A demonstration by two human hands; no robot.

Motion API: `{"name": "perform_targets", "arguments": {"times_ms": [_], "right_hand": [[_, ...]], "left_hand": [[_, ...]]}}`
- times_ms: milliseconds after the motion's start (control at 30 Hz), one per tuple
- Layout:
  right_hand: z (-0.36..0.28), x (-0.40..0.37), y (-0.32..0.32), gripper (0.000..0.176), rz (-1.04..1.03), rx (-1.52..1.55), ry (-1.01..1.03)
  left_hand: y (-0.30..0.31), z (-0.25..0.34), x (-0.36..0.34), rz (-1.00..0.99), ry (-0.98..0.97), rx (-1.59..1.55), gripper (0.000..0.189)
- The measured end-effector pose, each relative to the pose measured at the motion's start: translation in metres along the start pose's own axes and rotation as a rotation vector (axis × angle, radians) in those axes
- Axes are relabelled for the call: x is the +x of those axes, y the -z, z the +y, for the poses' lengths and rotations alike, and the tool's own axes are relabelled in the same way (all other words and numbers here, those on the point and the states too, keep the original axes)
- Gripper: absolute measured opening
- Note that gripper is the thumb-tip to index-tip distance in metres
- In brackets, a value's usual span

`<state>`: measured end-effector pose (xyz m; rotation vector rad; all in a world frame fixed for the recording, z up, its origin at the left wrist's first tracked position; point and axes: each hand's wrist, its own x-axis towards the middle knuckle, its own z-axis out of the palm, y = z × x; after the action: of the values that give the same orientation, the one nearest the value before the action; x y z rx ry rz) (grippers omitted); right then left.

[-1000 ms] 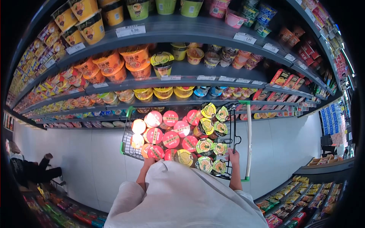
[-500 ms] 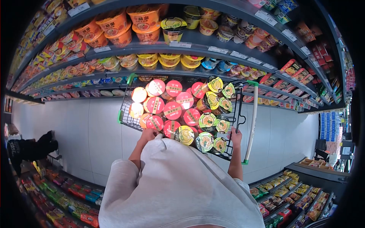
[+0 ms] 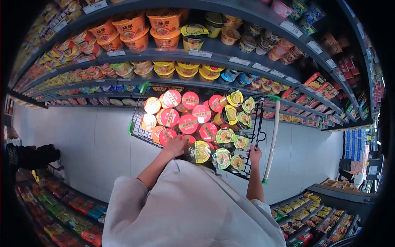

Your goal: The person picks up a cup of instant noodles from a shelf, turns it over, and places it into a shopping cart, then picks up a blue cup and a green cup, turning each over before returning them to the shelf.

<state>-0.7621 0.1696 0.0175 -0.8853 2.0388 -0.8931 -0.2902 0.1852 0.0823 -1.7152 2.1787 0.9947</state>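
Observation:
A wire shopping cart [image 3: 145, 139] with green corners stands in front of me, full of instant noodle cups. Red-lidded noodle cups [image 3: 188, 123] fill its left and middle. Green-lidded noodle cups [image 3: 225, 136] and yellow-lidded ones [image 3: 202, 151] stand on the right side. My left hand [image 3: 176, 146] is over the near side of the cart, its bent fingers closed at a red-lidded noodle cup [image 3: 189, 140]; the fingertips are partly hidden. My right hand [image 3: 255, 154] is closed around the dark wire frame at the cart's right end, beside the pale handle bar [image 3: 271, 142].
Shelves [image 3: 214, 53] of noodle cups and bowls curve across the far side, close to the cart. Low snack racks [image 3: 314, 214] stand behind me on both sides. At the left, a person in dark clothes [image 3: 39, 156] is in the aisle. Pale floor tiles [image 3: 98, 140] run along it.
My left hand has moved from the cart's near edge up and right onto the red-lidded cups. My right hand still holds the frame. The view has shifted slightly.

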Motion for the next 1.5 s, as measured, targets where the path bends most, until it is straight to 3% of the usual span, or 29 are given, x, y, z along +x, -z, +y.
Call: {"name": "perform_targets", "arguments": {"times_ms": [33,133,233,267,400,700,800,1000,1100,1200,1333,1433,1500], "right_hand": [[0.005,0.000,0.001,0.039,0.004,0.000,0.013],[0.009,-0.002,0.000,0.040,0.024,-0.023,0.049],[0.000,-0.003,0.000,0.040,0.068,-0.078,0.064],[-0.001,-0.006,-0.001,0.040,0.075,-0.089,0.067],[0.004,-0.006,-0.001,0.038,0.042,-0.067,0.046],[0.014,0.003,-0.002,0.034,0.050,0.012,0.028],[0.006,-0.001,-0.001,0.034,0.042,0.028,0.040],[0.006,0.000,-0.002,0.035,0.061,0.012,0.046],[0.015,0.008,0.003,0.038,0.011,0.101,0.074],[-0.001,0.004,0.005,0.042,0.047,0.168,-0.035],[-0.018,-0.006,0.001,0.039,0.344,-0.033,0.339],[-0.088,-0.034,-0.020,0.031,0.491,-0.005,0.553],[-0.134,-0.056,-0.042,0.029,0.285,0.128,0.532]], "left_hand": [[0.007,0.016,-0.002,0.085,-0.027,-0.077,0.044],[-0.002,0.040,0.015,0.287,-0.253,0.082,0.051],[0.016,0.065,0.004,0.139,-0.164,0.213,0.055],[0.003,0.065,0.009,0.210,-0.145,0.141,0.064],[0.009,0.068,-0.003,0.043,-0.300,0.042,0.076],[-0.008,0.074,0.007,0.125,-0.452,0.138,0.086],[-0.010,0.071,0.015,0.097,-0.414,0.078,0.091],[0.016,0.045,0.024,0.243,-0.127,-0.312,0.104],[0.022,0.016,0.026,0.520,-0.109,-0.577,0.095],[0.043,0.004,0.018,0.438,-0.085,-1.278,0.081],[0.070,0.000,-0.005,0.401,0.074,-1.657,0.063],[0.060,-0.008,0.005,0.399,-0.136,-1.921,0.063],[0.054,-0.012,0.010,0.301,-0.246,-2.029,0.064]]}}
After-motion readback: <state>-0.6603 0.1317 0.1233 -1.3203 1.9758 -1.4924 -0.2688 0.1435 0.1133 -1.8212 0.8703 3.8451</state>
